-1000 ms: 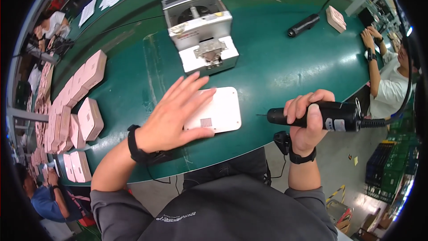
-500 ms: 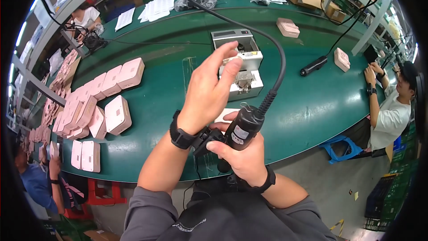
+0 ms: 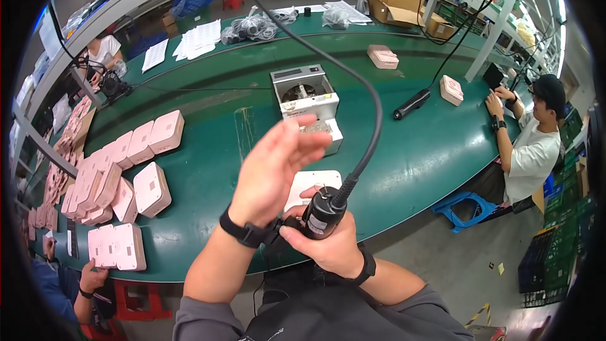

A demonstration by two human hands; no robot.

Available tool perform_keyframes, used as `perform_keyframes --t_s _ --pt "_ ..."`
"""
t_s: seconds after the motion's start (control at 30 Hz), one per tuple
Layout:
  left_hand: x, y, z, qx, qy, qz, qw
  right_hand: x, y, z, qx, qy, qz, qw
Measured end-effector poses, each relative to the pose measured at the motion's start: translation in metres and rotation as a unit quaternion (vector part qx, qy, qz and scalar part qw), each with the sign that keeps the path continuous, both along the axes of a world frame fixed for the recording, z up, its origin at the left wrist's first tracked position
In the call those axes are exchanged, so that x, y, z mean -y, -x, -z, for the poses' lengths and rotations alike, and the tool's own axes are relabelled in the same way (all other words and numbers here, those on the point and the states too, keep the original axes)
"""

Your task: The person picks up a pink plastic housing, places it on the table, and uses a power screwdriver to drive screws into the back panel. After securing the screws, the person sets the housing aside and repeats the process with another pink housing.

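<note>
My right hand (image 3: 334,249) is closed around a black electric screwdriver (image 3: 323,215), whose thick cable (image 3: 372,98) arches up and away to the far left. The thumb of that hand lies next to a black device (image 3: 274,232) at my left wrist. My left hand (image 3: 271,164) is raised with its fingers stretched out and holds nothing. Beyond it stands a grey-white screw feeder (image 3: 306,91), its front partly hidden by my fingers. Below my left hand and behind the screwdriver, a pale flat case (image 3: 315,183) lies on the table, partly covered.
Pale pink cases (image 3: 151,189) are piled at the left; a co-worker's hand (image 3: 93,276) touches the nearest group (image 3: 117,246). Another black screwdriver (image 3: 411,105) hangs at the right near a pink case (image 3: 451,90). A person (image 3: 536,132) sits at the right beside a blue stool (image 3: 464,209).
The view has shifted, uncovering more of the pale case. My left hand has drawn back from the feeder, palm more turned. A co-worker's hand has come to the near-left pink cases.
</note>
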State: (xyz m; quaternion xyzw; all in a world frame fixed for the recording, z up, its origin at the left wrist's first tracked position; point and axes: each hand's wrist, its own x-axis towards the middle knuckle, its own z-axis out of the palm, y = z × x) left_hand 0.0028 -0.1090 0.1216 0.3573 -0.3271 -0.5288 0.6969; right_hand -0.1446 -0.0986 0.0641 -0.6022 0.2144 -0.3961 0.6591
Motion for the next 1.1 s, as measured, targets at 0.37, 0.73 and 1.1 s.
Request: perform_keyframes --t_s 0.37,0.73,1.1 --pt "-0.042 -0.031 0.039 0.513 -0.042 -0.037 0.857 0.036 0.048 -0.021 0.025 -0.048 0.0 0.999" --pt "-0.016 -0.017 0.098 0.637 -0.006 0.029 0.77 0.122 0.081 -0.029 0.022 0.097 0.218 0.971" --pt "-0.005 -0.013 0.089 0.669 0.008 0.056 0.741 0.141 0.071 -0.01 -0.003 0.06 0.193 0.979"
